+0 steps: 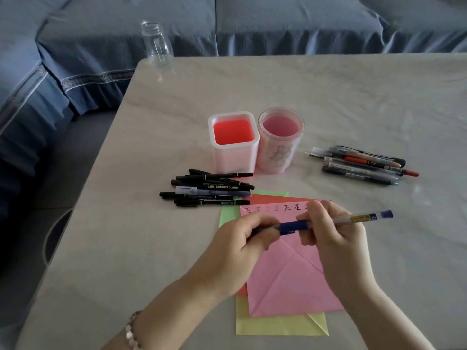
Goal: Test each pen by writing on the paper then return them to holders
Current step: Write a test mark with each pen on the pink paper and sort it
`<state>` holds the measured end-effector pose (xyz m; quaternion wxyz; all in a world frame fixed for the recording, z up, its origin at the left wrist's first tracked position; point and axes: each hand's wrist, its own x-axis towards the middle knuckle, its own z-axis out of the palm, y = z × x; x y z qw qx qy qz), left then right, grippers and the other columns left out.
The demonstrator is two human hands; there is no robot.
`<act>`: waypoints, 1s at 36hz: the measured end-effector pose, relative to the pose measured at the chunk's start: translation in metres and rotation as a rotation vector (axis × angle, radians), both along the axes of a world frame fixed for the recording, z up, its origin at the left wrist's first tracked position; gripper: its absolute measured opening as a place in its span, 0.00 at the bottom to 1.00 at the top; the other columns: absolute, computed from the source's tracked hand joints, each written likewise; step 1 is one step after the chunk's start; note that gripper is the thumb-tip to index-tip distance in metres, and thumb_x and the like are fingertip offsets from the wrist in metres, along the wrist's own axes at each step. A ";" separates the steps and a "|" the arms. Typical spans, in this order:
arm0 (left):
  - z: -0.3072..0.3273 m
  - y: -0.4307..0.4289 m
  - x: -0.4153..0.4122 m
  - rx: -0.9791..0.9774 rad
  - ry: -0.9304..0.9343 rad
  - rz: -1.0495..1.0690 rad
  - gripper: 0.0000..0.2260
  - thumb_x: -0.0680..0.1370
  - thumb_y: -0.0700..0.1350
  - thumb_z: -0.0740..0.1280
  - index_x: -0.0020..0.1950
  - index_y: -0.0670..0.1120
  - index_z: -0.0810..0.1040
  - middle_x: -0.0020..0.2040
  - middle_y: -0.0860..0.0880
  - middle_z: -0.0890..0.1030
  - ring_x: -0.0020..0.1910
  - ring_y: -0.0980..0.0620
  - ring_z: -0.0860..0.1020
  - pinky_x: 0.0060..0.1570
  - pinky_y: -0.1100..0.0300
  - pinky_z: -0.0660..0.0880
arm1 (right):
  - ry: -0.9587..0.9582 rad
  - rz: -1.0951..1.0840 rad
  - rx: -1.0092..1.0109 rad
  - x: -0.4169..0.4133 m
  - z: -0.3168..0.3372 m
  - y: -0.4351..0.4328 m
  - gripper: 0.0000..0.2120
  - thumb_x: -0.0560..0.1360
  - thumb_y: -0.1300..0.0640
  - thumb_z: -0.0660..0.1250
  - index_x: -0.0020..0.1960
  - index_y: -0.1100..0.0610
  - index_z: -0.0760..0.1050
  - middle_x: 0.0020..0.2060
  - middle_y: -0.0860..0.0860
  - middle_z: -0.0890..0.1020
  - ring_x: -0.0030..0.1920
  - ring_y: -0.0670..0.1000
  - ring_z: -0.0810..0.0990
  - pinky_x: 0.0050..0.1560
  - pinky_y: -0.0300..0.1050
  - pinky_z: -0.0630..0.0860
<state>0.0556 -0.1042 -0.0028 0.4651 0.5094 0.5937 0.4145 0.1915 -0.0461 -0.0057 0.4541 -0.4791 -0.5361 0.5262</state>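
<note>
Left hand (242,238) curled its fingers round the cap end of a blue pen (293,226), while the right hand (328,231) pinched its barrel just above the pink paper (285,279). Beyond the left hand lay black pens (209,190). Beyond the right lay mixed pens (361,165). Between the piles stood a square holder (233,157) and a round holder (278,157) on the marble table (151,248), with a blue sofa (101,46) behind.

The paper (290,281) is pink, the pen (294,226) blue, the table (353,97) grey-veined.
</note>
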 end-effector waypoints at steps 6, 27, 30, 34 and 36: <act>0.013 0.022 0.007 -0.245 -0.274 -0.235 0.15 0.82 0.43 0.56 0.38 0.46 0.76 0.22 0.56 0.68 0.21 0.60 0.61 0.23 0.69 0.58 | 0.020 0.180 -0.027 0.010 0.004 0.008 0.16 0.72 0.60 0.59 0.29 0.66 0.68 0.18 0.53 0.74 0.21 0.44 0.69 0.25 0.33 0.67; -0.070 -0.018 -0.086 0.202 0.935 0.325 0.06 0.71 0.46 0.66 0.43 0.45 0.79 0.41 0.50 0.76 0.38 0.45 0.76 0.38 0.50 0.74 | -1.319 0.107 0.321 0.066 -0.051 0.132 0.15 0.73 0.65 0.61 0.59 0.59 0.74 0.58 0.57 0.75 0.61 0.60 0.69 0.60 0.52 0.62; -0.078 -0.021 -0.096 0.189 1.065 0.375 0.03 0.70 0.41 0.71 0.42 0.44 0.80 0.41 0.47 0.77 0.39 0.42 0.76 0.40 0.50 0.71 | -1.346 0.117 0.298 0.065 -0.055 0.135 0.14 0.73 0.64 0.63 0.59 0.60 0.74 0.57 0.58 0.74 0.61 0.60 0.68 0.59 0.52 0.61; -0.082 -0.020 -0.094 0.144 1.129 0.445 0.11 0.65 0.33 0.76 0.43 0.42 0.80 0.42 0.44 0.77 0.41 0.40 0.75 0.41 0.49 0.70 | -1.323 0.128 0.275 0.067 -0.056 0.138 0.11 0.75 0.59 0.64 0.56 0.63 0.75 0.54 0.58 0.73 0.60 0.60 0.69 0.57 0.52 0.62; -0.082 -0.018 -0.083 0.172 1.140 0.481 0.14 0.64 0.32 0.76 0.47 0.41 0.80 0.46 0.42 0.76 0.45 0.41 0.72 0.45 0.47 0.69 | -1.316 0.144 0.276 0.068 -0.054 0.137 0.11 0.75 0.59 0.64 0.56 0.62 0.75 0.54 0.58 0.73 0.59 0.60 0.69 0.57 0.51 0.62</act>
